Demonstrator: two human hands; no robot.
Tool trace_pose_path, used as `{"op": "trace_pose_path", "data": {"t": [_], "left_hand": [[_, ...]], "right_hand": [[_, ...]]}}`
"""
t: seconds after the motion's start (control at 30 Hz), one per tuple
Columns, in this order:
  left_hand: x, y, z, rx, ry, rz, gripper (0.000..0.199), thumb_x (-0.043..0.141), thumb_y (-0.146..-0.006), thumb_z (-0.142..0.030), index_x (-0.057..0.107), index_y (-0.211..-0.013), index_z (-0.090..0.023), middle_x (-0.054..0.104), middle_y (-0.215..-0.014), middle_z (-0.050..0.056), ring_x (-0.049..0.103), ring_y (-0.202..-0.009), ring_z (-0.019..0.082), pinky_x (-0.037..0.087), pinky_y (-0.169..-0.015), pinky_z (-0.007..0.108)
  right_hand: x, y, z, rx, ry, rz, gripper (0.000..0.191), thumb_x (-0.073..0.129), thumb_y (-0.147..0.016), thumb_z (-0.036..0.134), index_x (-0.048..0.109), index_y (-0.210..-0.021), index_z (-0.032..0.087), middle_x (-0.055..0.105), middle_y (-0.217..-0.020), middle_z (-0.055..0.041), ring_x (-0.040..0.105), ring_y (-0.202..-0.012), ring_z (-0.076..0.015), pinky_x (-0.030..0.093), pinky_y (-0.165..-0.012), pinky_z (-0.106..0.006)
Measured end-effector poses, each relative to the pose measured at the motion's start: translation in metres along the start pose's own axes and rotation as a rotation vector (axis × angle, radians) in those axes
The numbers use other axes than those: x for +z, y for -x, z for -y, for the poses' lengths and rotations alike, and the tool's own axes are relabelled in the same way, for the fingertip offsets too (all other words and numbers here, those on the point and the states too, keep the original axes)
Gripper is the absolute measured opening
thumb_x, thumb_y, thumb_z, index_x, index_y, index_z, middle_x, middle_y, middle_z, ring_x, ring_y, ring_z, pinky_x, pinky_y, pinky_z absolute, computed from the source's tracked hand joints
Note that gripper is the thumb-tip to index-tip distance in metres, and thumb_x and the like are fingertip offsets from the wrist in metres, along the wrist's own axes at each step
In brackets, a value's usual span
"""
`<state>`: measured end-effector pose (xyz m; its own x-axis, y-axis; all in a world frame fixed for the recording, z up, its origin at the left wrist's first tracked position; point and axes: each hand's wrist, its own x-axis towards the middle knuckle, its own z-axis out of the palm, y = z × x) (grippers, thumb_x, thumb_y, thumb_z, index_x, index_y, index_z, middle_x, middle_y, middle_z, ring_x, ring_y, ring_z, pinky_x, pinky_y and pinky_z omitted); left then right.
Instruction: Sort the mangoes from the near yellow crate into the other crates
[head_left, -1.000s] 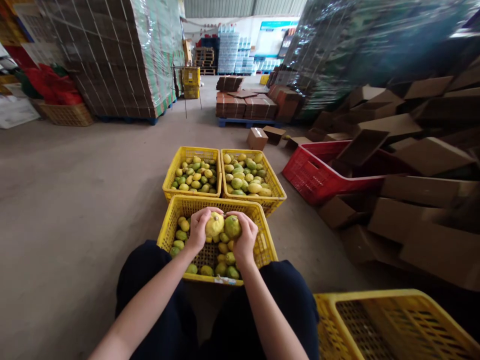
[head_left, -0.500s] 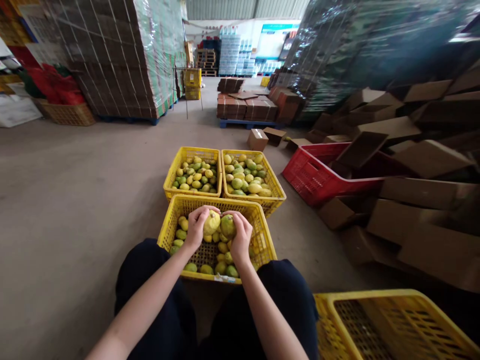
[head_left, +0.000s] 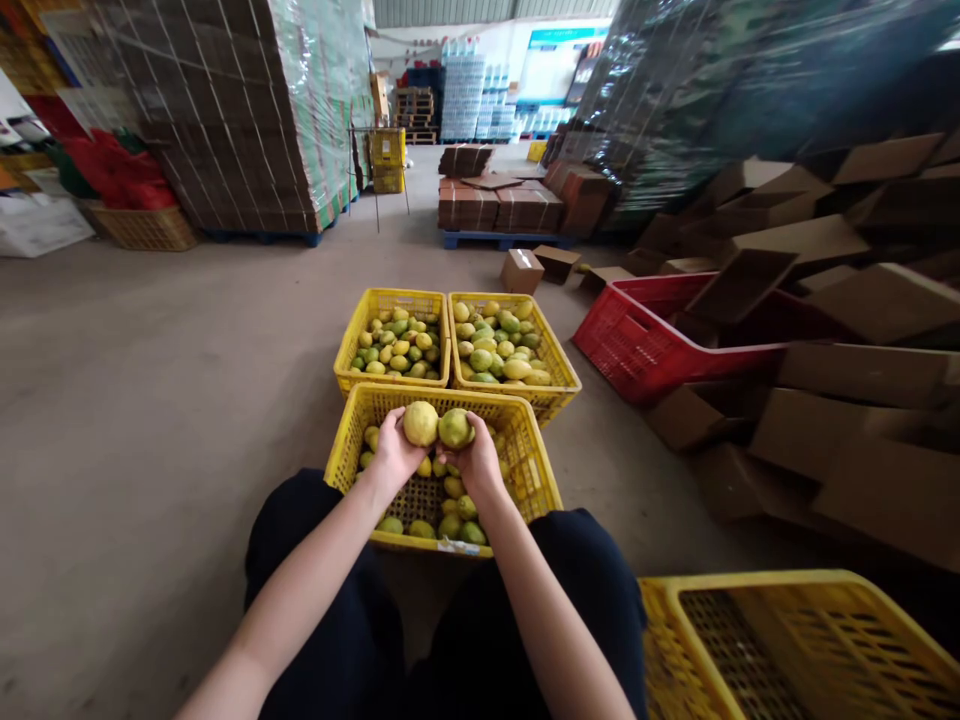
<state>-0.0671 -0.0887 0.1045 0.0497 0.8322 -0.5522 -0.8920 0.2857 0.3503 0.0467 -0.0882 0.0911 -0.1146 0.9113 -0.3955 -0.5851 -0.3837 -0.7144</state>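
Note:
My left hand (head_left: 391,455) is closed around a yellow, rounded fruit that looks like a lemon (head_left: 421,424). A greener fruit of the same kind (head_left: 455,429) sits in my right hand (head_left: 481,460), its fingers wrapped round the side and underneath. The two fruits are held side by side, close together, above the near yellow crate (head_left: 541,470). Inside that crate lie several more yellow and green fruits (head_left: 450,527), mostly along its sides and near edge, with the slatted bottom showing between them. My forearms hide part of the contents.
Behind stand two yellow crates of fruit, the left one (head_left: 341,372) and the right one (head_left: 574,388). A red crate (head_left: 622,345) and loose cardboard boxes (head_left: 847,440) lie to the right. Another yellow crate (head_left: 675,640) is at the lower right. Wrapped pallet stacks (head_left: 225,120) rise farther back.
Both hands have rolled the fruits over, so their other sides face up and my palms turn more upward. The view has shifted slightly. Both fruits stay in hand.

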Motion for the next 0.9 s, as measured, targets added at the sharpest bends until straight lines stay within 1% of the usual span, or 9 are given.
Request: {"op": "trace_pose_path", "data": {"t": [0.07, 0.13, 0.23, 0.4, 0.5, 0.6, 0.73, 0.8, 0.9], "left_hand": [[0.000, -0.001, 0.000, -0.036, -0.023, -0.049, 0.021, 0.039, -0.088, -0.026, 0.058, -0.084, -0.017, 0.060, -0.065, 0.005, 0.065, -0.070, 0.021, 0.056, -0.068, 0.032], [0.000, -0.002, -0.001, -0.057, -0.052, -0.094, 0.021, 0.038, -0.089, -0.026, 0.056, -0.084, -0.018, 0.058, -0.065, 0.004, 0.064, -0.068, 0.019, 0.056, -0.068, 0.030], [-0.001, -0.006, -0.004, -0.077, -0.071, -0.135, 0.018, 0.039, -0.089, -0.025, 0.056, -0.087, -0.018, 0.059, -0.069, 0.004, 0.062, -0.066, 0.018, 0.055, -0.067, 0.029], [-0.003, -0.009, -0.006, -0.088, -0.098, -0.163, 0.019, 0.041, -0.088, -0.026, 0.057, -0.096, -0.019, 0.063, -0.076, 0.004, 0.061, -0.067, 0.018, 0.056, -0.064, 0.030], [-0.004, -0.009, -0.006, -0.091, -0.108, -0.147, 0.024, 0.041, -0.089, -0.028, 0.057, -0.103, -0.019, 0.065, -0.079, 0.005, 0.063, -0.069, 0.018, 0.057, -0.063, 0.029], [-0.006, -0.008, -0.005, -0.099, -0.128, -0.111, 0.030, 0.041, -0.091, -0.032, 0.058, -0.110, -0.016, 0.066, -0.079, 0.007, 0.065, -0.069, 0.020, 0.057, -0.061, 0.029], [-0.007, -0.007, -0.007, -0.091, -0.230, -0.088, 0.039, 0.044, -0.093, -0.040, 0.059, -0.114, -0.010, 0.067, -0.081, 0.012, 0.066, -0.067, 0.021, 0.057, -0.061, 0.030], [-0.008, -0.006, -0.010, -0.067, -0.318, -0.073, 0.038, 0.047, -0.092, -0.041, 0.060, -0.112, -0.012, 0.069, -0.082, 0.012, 0.066, -0.065, 0.020, 0.056, -0.059, 0.030], [-0.008, -0.006, -0.014, -0.055, -0.449, -0.017, 0.035, 0.051, -0.090, -0.045, 0.065, -0.106, -0.016, 0.070, -0.078, 0.009, 0.066, -0.059, 0.018, 0.049, -0.048, 0.024]], "right_hand": [[0.003, 0.001, 0.003, 0.078, -0.019, -0.052, 0.019, 0.046, -0.084, 0.039, 0.052, -0.082, 0.020, 0.060, -0.053, 0.0001, 0.056, -0.039, -0.0151, 0.042, -0.030, -0.023], [0.005, 0.003, 0.006, 0.137, -0.038, -0.077, 0.021, 0.043, -0.087, 0.037, 0.053, -0.082, 0.019, 0.059, -0.052, -0.0005, 0.055, -0.037, -0.0142, 0.043, -0.031, -0.022], [0.007, 0.004, 0.007, 0.176, -0.054, -0.088, 0.023, 0.040, -0.089, 0.034, 0.054, -0.083, 0.017, 0.059, -0.051, -0.0012, 0.054, -0.035, -0.0135, 0.043, -0.031, -0.021], [0.005, 0.004, 0.007, 0.210, -0.056, -0.076, 0.024, 0.039, -0.090, 0.034, 0.054, -0.087, 0.015, 0.062, -0.055, -0.0038, 0.057, -0.038, -0.0151, 0.046, -0.032, -0.023], [0.005, 0.003, 0.008, 0.212, -0.086, -0.097, 0.021, 0.042, -0.089, 0.034, 0.054, -0.088, 0.017, 0.064, -0.058, -0.0038, 0.060, -0.041, -0.0154, 0.051, -0.037, -0.024], [0.007, 0.004, 0.010, 0.186, -0.111, -0.106, 0.020, 0.044, -0.089, 0.035, 0.055, -0.088, 0.018, 0.066, -0.061, -0.0037, 0.061, -0.043, -0.0156, 0.054, -0.040, -0.027], [0.008, 0.006, 0.011, 0.205, -0.055, -0.127, 0.025, 0.040, -0.091, 0.038, 0.055, -0.089, 0.017, 0.066, -0.058, -0.0033, 0.057, -0.038, -0.0148, 0.051, -0.036, -0.026], [0.007, 0.006, 0.012, 0.220, -0.031, -0.133, 0.028, 0.038, -0.091, 0.040, 0.055, -0.089, 0.017, 0.065, -0.055, -0.0030, 0.055, -0.035, -0.0148, 0.049, -0.034, -0.026], [0.004, 0.006, 0.013, 0.223, -0.016, -0.110, 0.036, 0.034, -0.091, 0.044, 0.057, -0.086, 0.018, 0.063, -0.052, -0.0035, 0.055, -0.035, -0.0163, 0.045, -0.032, -0.026]]}}
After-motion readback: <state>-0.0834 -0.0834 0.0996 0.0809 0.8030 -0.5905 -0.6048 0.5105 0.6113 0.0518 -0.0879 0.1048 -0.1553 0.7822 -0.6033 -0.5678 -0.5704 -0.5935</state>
